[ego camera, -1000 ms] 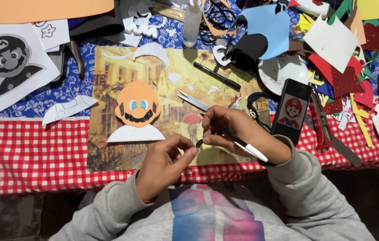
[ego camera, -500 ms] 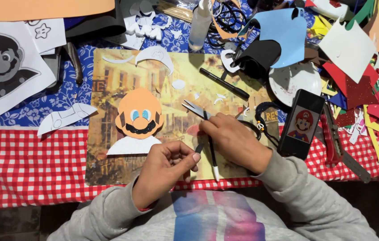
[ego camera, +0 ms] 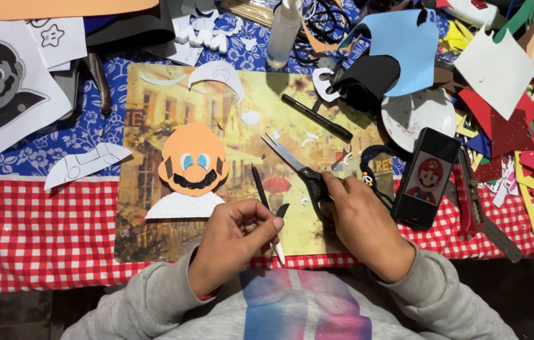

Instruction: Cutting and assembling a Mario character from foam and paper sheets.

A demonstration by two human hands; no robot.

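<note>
The right hand (ego camera: 358, 223) lies just right of the frame's centre, its fingers closed on the black handles of a pair of scissors (ego camera: 295, 167). The scissors lie flat on the picture mat (ego camera: 153, 126), long axis diagonal: the handles sit low and right under the hand, and the slightly parted blades point up and left toward the frame's centre.

The left hand (ego camera: 232, 242) is lower centre, its fingers curled in with thumb and forefinger pinched together near a small black cut-out piece (ego camera: 282, 210); whether it actually grips the piece I cannot tell. A pen (ego camera: 265, 204) lies beside this hand, partly hidden by its fingertips, long axis nearly vertical with a slight lean: dark tip up and a little left, white end down near the mat's lower edge.

Left of the pen lies an orange foam face (ego camera: 192, 165) with blue eyes and a black moustache, a white piece touching its lower edge. A black marker (ego camera: 317, 118) lies diagonally in the upper centre. A phone (ego camera: 425, 178) showing a cartoon character rests at right, on the red checked cloth (ego camera: 34, 233). Coloured foam scraps (ego camera: 500, 107) crowd the upper right.
</note>
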